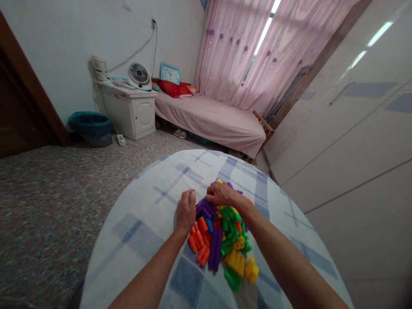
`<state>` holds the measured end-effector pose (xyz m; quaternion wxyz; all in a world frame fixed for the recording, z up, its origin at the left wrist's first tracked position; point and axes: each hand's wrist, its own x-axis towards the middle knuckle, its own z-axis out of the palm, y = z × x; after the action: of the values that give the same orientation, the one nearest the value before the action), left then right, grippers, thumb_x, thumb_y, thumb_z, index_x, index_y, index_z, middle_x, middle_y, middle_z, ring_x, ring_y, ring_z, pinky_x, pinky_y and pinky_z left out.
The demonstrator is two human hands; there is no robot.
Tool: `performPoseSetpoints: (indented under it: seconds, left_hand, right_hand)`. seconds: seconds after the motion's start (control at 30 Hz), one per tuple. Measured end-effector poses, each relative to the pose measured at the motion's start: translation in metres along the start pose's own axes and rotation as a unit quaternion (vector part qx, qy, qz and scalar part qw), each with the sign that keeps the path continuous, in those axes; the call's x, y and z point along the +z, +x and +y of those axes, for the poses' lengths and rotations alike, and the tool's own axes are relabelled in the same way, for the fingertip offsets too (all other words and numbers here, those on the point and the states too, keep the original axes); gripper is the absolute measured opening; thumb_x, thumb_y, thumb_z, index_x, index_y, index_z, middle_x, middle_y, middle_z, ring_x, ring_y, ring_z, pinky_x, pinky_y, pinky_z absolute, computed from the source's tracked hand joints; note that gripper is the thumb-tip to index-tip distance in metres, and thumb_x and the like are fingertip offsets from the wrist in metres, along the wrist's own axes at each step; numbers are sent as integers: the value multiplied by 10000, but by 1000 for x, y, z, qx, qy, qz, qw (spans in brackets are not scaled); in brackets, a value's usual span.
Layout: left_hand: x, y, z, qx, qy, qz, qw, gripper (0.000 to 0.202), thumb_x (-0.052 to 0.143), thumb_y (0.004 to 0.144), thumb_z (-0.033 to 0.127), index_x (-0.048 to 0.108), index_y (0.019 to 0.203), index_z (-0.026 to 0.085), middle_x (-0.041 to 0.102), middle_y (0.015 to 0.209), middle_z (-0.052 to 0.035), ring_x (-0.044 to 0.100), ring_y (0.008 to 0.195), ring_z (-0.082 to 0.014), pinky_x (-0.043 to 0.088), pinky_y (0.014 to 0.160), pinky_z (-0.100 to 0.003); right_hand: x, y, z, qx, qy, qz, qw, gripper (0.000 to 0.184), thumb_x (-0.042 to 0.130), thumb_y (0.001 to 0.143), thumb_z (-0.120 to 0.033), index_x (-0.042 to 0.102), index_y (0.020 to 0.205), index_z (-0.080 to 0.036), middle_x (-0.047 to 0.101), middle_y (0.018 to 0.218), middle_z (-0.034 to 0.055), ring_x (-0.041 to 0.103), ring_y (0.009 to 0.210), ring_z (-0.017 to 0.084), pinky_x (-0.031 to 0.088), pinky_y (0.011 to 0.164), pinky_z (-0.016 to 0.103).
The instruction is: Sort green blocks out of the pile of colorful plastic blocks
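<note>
A pile of plastic building pieces lies on the table, with red-orange tubes (199, 240), purple sticks (215, 249), green pieces (230, 227) and yellow pieces (234, 262). My left hand (186, 211) rests at the pile's left edge beside purple pieces (206, 208). Its fingers are loosely bent, with nothing visible in them. Over the far side of the pile, my right hand (221, 194) reaches down with fingers bent together among the pieces. Whatever its fingertips grip is hidden beneath the hand. My right forearm covers part of the pile's right side.
The round table has a checked blue and white cloth (135, 227). Beyond it stand a bed (212, 120), a white cabinet (143, 118) with a fan (139, 75), and a teal bin (92, 124). A pale wardrobe (337, 150) runs along the right.
</note>
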<state>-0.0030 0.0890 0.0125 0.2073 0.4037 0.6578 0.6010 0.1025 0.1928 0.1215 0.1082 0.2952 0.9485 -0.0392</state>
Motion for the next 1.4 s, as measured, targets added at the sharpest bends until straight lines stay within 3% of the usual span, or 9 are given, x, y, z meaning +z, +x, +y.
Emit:
performPoseSetpoints:
  seconds: [0.17,0.37,0.5,0.6,0.7,0.8,1.0,1.2,1.4]
  left_hand:
    - [0,-1,1,2,-2,-41,999,423,240,952,463,564,1027,200,632,1047,-78,613,988,-192,476,885,-345]
    - [-3,-2,4,11,0,-60,998,411,243,949,432,583,992,205,644,1017,-56,606,965,-182,455,902,-334]
    - [-3,-1,6,12,9,-60,998,410,240,948,424,586,983,206,647,1001,-51,606,954,-178,459,886,-323]
    - [-2,-1,6,16,16,-60,998,410,241,950,427,588,974,209,645,991,-46,605,944,-176,457,882,-318]
    - [-1,-1,5,18,21,-59,998,410,246,950,436,590,958,212,639,975,-40,601,929,-174,453,875,-316]
    - [-1,0,5,18,20,-66,997,400,250,951,435,584,959,214,633,965,-35,598,919,-173,454,865,-315]
    - [-1,2,5,14,26,-74,997,398,247,952,424,586,968,215,637,961,-38,599,932,-180,460,856,-317]
    - [0,1,6,10,36,-74,997,395,254,954,425,595,974,227,641,971,-36,598,940,-176,461,849,-309]
    - [-1,1,8,20,50,-79,995,397,250,954,424,594,958,227,640,966,-35,597,930,-180,453,862,-315]
  right_hand:
    - [14,-52,17,-41,79,77,993,186,516,842,-293,671,797,-200,646,848,32,563,828,167,395,773,295]
    - [40,-112,29,1,163,155,974,187,481,877,-312,642,912,-223,630,968,47,549,940,187,392,870,346]
    - [45,-130,37,14,191,176,965,210,471,886,-351,642,919,-234,630,1024,56,550,985,203,403,891,370]
    - [37,-120,41,29,207,230,950,225,447,895,-322,647,947,-232,634,1027,58,557,989,200,407,905,370]
    - [24,-86,40,41,177,260,948,242,486,876,-310,637,1046,-226,621,1093,71,543,1040,205,391,930,371]
    - [17,-40,39,44,124,218,967,333,530,858,-360,598,1162,-245,580,1208,79,507,1123,219,363,959,394]
    - [29,28,47,171,78,88,978,538,475,833,-571,529,1270,-262,465,1356,126,421,1228,326,367,921,509]
    - [38,34,54,136,71,55,987,408,625,736,-482,636,1065,-241,591,1117,87,570,957,238,421,790,339]
    - [28,3,50,55,97,81,990,301,616,749,-298,621,1040,-222,584,1038,34,563,860,153,404,724,234]
